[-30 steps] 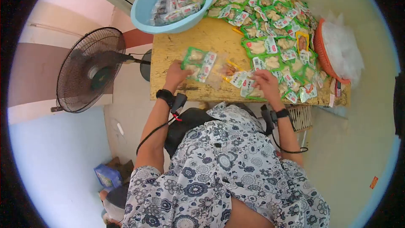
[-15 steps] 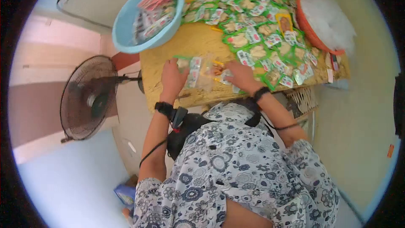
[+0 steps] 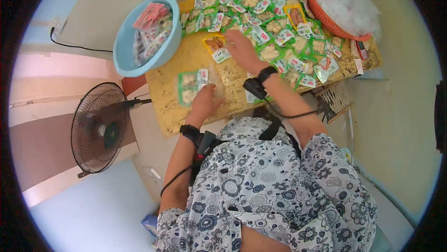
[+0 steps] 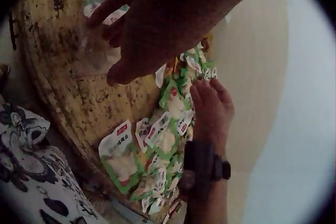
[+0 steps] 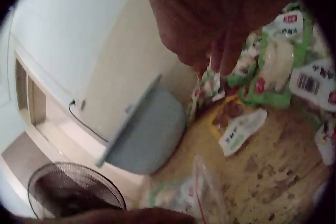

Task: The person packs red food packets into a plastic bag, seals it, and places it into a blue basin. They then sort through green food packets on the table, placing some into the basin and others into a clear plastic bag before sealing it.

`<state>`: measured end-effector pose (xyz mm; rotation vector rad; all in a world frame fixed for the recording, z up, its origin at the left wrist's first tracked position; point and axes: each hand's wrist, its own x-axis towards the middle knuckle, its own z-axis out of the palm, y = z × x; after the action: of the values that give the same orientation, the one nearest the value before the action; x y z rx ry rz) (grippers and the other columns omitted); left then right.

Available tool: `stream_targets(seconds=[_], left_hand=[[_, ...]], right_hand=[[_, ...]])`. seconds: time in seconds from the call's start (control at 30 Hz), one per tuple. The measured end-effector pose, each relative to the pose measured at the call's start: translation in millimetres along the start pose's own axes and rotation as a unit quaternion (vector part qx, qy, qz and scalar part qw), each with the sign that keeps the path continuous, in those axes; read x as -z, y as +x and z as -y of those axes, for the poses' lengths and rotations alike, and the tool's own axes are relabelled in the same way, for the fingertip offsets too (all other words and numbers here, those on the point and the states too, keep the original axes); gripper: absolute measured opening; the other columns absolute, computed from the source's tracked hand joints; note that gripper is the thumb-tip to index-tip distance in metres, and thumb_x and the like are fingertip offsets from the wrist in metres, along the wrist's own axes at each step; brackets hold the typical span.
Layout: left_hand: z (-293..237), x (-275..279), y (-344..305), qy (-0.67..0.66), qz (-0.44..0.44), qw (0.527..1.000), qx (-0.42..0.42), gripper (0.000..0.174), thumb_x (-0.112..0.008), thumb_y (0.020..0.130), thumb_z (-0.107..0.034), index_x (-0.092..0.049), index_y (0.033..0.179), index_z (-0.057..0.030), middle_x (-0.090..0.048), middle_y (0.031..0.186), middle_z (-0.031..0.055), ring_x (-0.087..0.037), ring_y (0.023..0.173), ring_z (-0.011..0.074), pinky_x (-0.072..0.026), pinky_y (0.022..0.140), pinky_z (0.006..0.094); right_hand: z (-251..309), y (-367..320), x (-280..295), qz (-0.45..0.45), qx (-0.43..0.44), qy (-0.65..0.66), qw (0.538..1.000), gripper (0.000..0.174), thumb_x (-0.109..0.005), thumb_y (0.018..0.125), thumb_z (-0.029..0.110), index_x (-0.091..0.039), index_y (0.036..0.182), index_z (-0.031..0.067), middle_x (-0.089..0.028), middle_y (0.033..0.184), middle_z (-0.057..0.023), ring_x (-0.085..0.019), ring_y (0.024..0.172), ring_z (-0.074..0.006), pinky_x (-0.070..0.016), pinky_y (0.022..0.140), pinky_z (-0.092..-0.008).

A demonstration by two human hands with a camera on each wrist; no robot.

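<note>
A clear plastic bag (image 3: 212, 77) with two green-edged packets (image 3: 188, 86) in it lies on the yellow table. My left hand (image 3: 207, 103) rests at its near right side; the left wrist view shows the fingers spread over the clear film, thumb apart. Farther back, my right hand (image 3: 242, 51) reaches over the edge of the packet pile (image 3: 274, 26), fingers extended and close together. Right by its fingertips is a yellow-edged packet (image 3: 215, 47) of brown food, flat on the wood. In the right wrist view, the fingers partly cover the packets behind them.
A light blue basin (image 3: 120, 47) holding pink and dark packets stands at the back left. On the right, an orange basket (image 3: 321, 17) carries clear plastic bags (image 3: 344, 0). A black fan (image 3: 100, 128) stands left of the table. A phone (image 3: 362, 51) lies by the right edge.
The yellow-edged packet has shifted from beside the bag toward the back, near the pile. My right hand has moved back with it. The left hand has moved from the packets to the bag's right side.
</note>
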<state>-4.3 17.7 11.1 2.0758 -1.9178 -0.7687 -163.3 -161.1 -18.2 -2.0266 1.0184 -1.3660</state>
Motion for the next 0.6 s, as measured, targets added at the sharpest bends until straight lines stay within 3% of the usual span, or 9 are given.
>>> stream_targets(seconds=[0.07,0.13,0.2,0.27,0.37,0.47,0.6], left_hand=[[10.5,-5.2,1.4,-0.003,-0.011,1.000,-0.015,0.055,-0.073,0.077,-0.031,-0.056,0.120,-0.0026,-0.062,0.115,0.0187,-0.058,0.108,0.0357,-0.0479,0.090,0.0426],[7.8,-3.2,3.9,-0.009,-0.006,1.000,0.006,0.054,-0.072,0.077,-0.031,-0.056,0.121,-0.0028,-0.062,0.115,0.0188,-0.059,0.109,0.0353,-0.0482,0.089,0.0420],[4.6,0.3,3.6,-0.012,-0.005,1.000,0.021,0.054,-0.071,0.076,-0.030,-0.056,0.120,-0.0031,-0.063,0.114,0.0189,-0.059,0.108,0.0350,-0.0486,0.089,0.0417],[0.1,3.6,3.3,-0.011,-0.005,1.000,0.029,0.052,-0.070,0.076,-0.030,-0.057,0.119,-0.0034,-0.063,0.114,0.0189,-0.060,0.107,0.0347,-0.0491,0.088,0.0418],[-5.4,8.1,6.6,0.002,0.000,0.999,0.055,0.049,-0.071,0.076,-0.031,-0.059,0.115,-0.0036,-0.065,0.108,0.0182,-0.063,0.101,0.0342,-0.0506,0.082,0.0422],[-17.0,22.0,9.1,-0.013,0.008,0.995,0.096,0.050,-0.071,0.078,-0.039,-0.060,0.110,-0.0027,-0.068,0.098,0.0174,-0.066,0.092,0.0335,-0.0513,0.075,0.0426],[-17.5,15.0,20.4,0.038,-0.039,0.994,0.093,0.057,-0.069,0.078,-0.051,-0.060,0.104,-0.0017,-0.068,0.091,0.0171,-0.066,0.085,0.0334,-0.0510,0.071,0.0433]], right_hand=[[20.1,4.3,51.1,0.056,-0.107,0.148,0.982,0.027,-0.062,0.086,0.009,-0.062,0.113,0.0030,-0.064,0.107,-0.0095,-0.064,0.087,-0.0198,-0.0524,0.077,-0.0323],[10.2,-9.7,93.6,0.057,-0.149,0.050,0.986,0.025,-0.063,0.086,0.007,-0.063,0.111,0.0032,-0.066,0.098,-0.0058,-0.062,0.086,-0.0140,-0.0506,0.076,-0.0282],[2.1,-36.3,132.9,0.031,-0.177,0.038,0.983,0.023,-0.063,0.086,0.008,-0.063,0.109,0.0047,-0.066,0.093,-0.0059,-0.062,0.083,-0.0142,-0.0499,0.074,-0.0286],[1.9,-66.4,168.4,0.034,-0.220,-0.080,0.972,0.024,-0.064,0.084,0.008,-0.063,0.108,0.0051,-0.065,0.098,-0.0076,-0.062,0.085,-0.0186,-0.0503,0.076,-0.0312],[-3.1,-102.2,199.5,0.044,-0.189,-0.236,0.952,0.032,-0.067,0.081,0.012,-0.062,0.112,0.0046,-0.063,0.112,-0.0144,-0.058,0.108,-0.0327,-0.0464,0.093,-0.0418],[-2.3,-110.4,207.8,0.029,-0.189,-0.303,0.933,0.050,-0.073,0.077,0.018,-0.056,0.123,0.0065,-0.060,0.118,-0.0162,-0.052,0.116,-0.0349,-0.0433,0.097,-0.0438],[-9.1,-101.0,202.8,0.113,-0.186,-0.365,0.905,0.075,-0.080,0.070,0.028,-0.047,0.135,0.0079,-0.060,0.119,-0.0175,-0.052,0.116,-0.0359,-0.0447,0.096,-0.0446]])
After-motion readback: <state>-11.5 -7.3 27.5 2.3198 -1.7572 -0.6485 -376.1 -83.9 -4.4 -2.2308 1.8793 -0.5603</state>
